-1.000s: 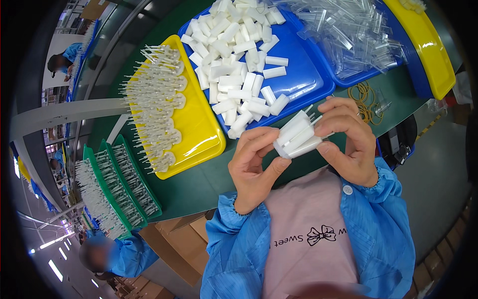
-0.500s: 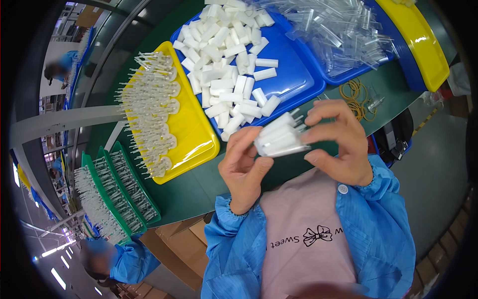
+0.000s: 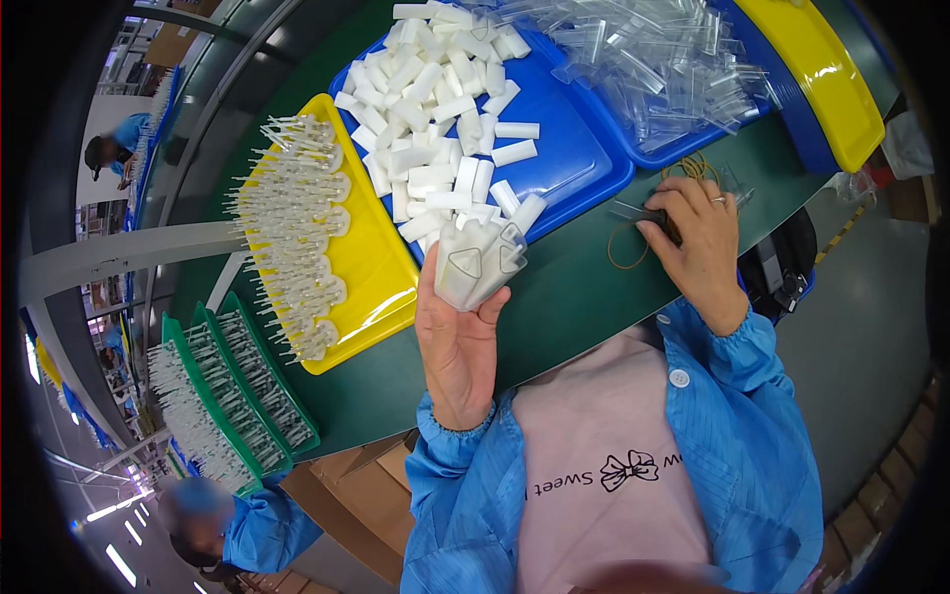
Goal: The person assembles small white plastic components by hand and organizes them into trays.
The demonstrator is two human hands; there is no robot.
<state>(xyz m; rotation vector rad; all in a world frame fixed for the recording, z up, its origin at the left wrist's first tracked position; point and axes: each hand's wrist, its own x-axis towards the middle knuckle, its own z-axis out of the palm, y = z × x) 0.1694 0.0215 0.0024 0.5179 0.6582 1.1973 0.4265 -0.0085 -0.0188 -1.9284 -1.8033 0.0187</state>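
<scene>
White-and-clear bundle sits between the thumb and fingers of the left hand, which clasp it. The fingers of the right hand curl down beside rubber bands; I cannot tell whether they pinch 1. Gathering appears done for this 1 bundle; no band can be made out around it. Beyond the left fingers, many white cylinders lie unbundled in a blue tray; beyond the right fingers, loose clear pieces are piled. No brand or label is readable on the bundle; below the fingers, a pink shirt bears dark lettering.
</scene>
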